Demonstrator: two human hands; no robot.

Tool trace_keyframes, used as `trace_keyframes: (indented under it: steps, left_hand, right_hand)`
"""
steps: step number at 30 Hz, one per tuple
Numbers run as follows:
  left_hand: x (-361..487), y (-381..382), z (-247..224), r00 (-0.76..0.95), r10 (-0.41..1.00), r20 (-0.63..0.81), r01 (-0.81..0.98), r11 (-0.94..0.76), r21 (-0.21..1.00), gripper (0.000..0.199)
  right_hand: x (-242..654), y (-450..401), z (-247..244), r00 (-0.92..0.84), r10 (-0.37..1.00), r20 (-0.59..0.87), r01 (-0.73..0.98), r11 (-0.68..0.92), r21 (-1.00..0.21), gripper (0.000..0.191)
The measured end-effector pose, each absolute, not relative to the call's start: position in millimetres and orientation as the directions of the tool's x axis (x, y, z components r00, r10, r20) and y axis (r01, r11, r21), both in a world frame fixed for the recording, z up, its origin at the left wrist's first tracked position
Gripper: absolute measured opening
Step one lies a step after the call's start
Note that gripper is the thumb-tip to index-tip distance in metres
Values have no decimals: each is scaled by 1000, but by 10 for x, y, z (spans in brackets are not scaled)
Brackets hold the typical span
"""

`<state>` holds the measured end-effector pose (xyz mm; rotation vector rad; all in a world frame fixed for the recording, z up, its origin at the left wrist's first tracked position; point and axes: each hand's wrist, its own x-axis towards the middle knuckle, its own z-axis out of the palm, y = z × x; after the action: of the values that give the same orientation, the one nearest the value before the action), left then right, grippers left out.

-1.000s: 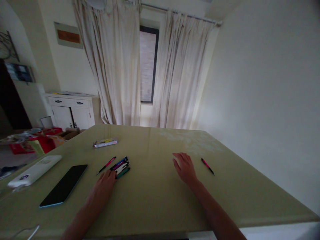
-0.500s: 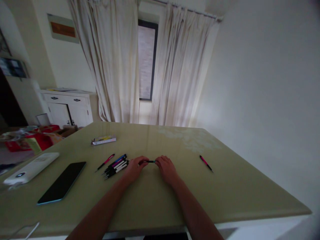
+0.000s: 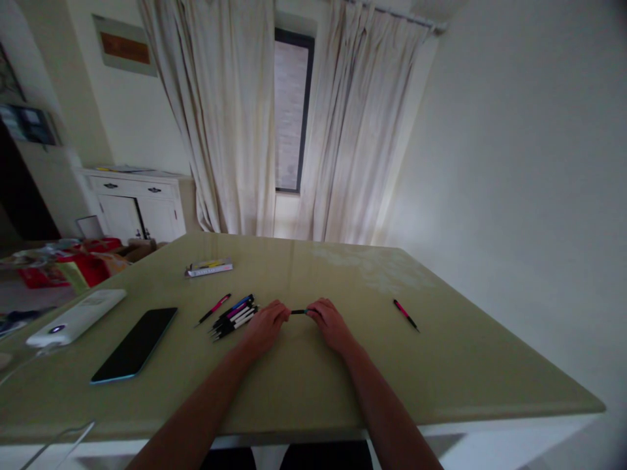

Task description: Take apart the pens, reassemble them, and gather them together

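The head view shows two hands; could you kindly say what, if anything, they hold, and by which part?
A pen, held near both ends: the left hand grips one, the right hand the other, its middle showing between.

There are two loose pink pens [image 3: 406, 315], one held pen [image 3: 298, 312], one pen cluster [image 3: 235, 318], one phone [image 3: 136, 344].

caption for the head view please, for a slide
Left hand and right hand hold one dark pen at the table, beside a pen cluster.

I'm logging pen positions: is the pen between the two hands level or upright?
Level: the dark pen runs sideways from the left hand to the right hand.
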<state>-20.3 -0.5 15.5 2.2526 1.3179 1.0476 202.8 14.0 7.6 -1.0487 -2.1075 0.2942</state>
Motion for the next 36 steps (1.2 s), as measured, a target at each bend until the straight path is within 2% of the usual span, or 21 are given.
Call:
trace_keyframes:
  steps: [5, 9, 12, 16, 19, 23, 26, 30, 34, 36]
  left_hand:
    - [-187, 3, 129, 230, 897, 378, 575, -438, 691, 37]
    - [-187, 18, 123, 238, 905, 354, 589, -424, 688, 49]
    - [-193, 16, 134, 243, 902, 357, 559, -431, 708, 42]
    - [-197, 20, 135, 231, 909, 348, 574, -416, 706, 51]
    - [-200, 30, 129, 229, 905, 358, 562, -423, 710, 45]
    - [-203, 29, 132, 222, 918, 328, 570, -395, 721, 50]
    - [-205, 14, 147, 234, 914, 331, 546, -405, 733, 43]
    - [-204, 1, 164, 228, 933, 278, 564, -359, 744, 54]
    - [-200, 9, 155, 256, 912, 320, 561, -410, 720, 43]
    - [-201, 9, 146, 263, 922, 283, 582, -386, 716, 50]
  right_hand:
    - [1988, 117, 93, -351, 754, 555, 570, 642, -512, 28]
    - [1983, 121, 83, -375, 750, 546, 559, 652, -512, 28]
    - [1987, 127, 82, -350, 757, 552, 550, 643, -534, 26]
    - [1980, 129, 88, -340, 765, 547, 530, 636, -561, 24]
    - [1979, 130, 86, -331, 759, 560, 511, 644, -570, 21]
    - [1983, 126, 80, -344, 757, 556, 502, 648, -572, 18]
    - [1980, 118, 79, -341, 762, 550, 497, 643, -582, 17]
    - [1975, 112, 79, -354, 760, 545, 492, 647, -582, 18]
    - [1971, 106, 89, -352, 752, 557, 476, 656, -585, 17]
    - [1965, 101, 99, -352, 749, 562, 469, 660, -586, 16]
